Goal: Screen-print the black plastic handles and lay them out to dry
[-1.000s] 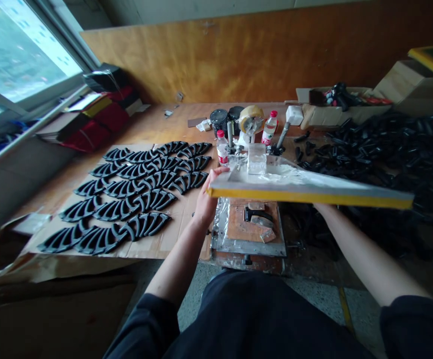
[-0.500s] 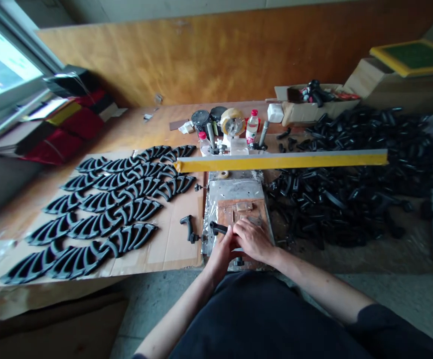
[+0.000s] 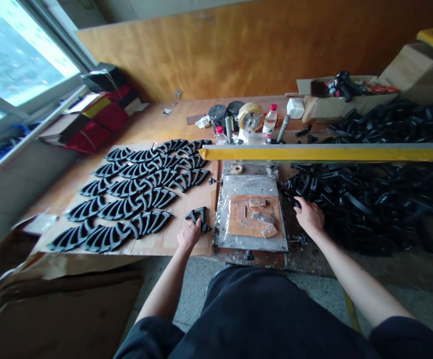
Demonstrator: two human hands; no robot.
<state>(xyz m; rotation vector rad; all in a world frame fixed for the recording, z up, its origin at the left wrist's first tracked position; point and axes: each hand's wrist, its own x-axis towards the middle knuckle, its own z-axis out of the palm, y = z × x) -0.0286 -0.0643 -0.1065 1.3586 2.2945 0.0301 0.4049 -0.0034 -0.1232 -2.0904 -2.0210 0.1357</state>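
My left hand (image 3: 189, 233) is closed on a black handle (image 3: 194, 215) at the cardboard, beside another black handle (image 3: 203, 212). Rows of similar curved handles (image 3: 119, 207) lie on the cardboard (image 3: 156, 244) to its left. My right hand (image 3: 309, 215) is at the near left edge of a large pile of black parts (image 3: 354, 199), fingers closed around a small dark piece (image 3: 297, 203). Between the hands sits a metal plate (image 3: 249, 184) with a brown board (image 3: 238, 219) that bears small clear blocks (image 3: 263, 217).
A yellow-edged bar (image 3: 321, 153) crosses above the plate. Behind it stand two metal posts, bottles (image 3: 270, 122), black tubs (image 3: 217, 115) and a tape roll (image 3: 249, 117). An open carton (image 3: 336, 107) is at the back right; red and black boxes (image 3: 100, 124) are at left.
My hands have parted from above the plate. The left moved left with the handle to the cardboard; the right moved right to the pile. The view has shifted.
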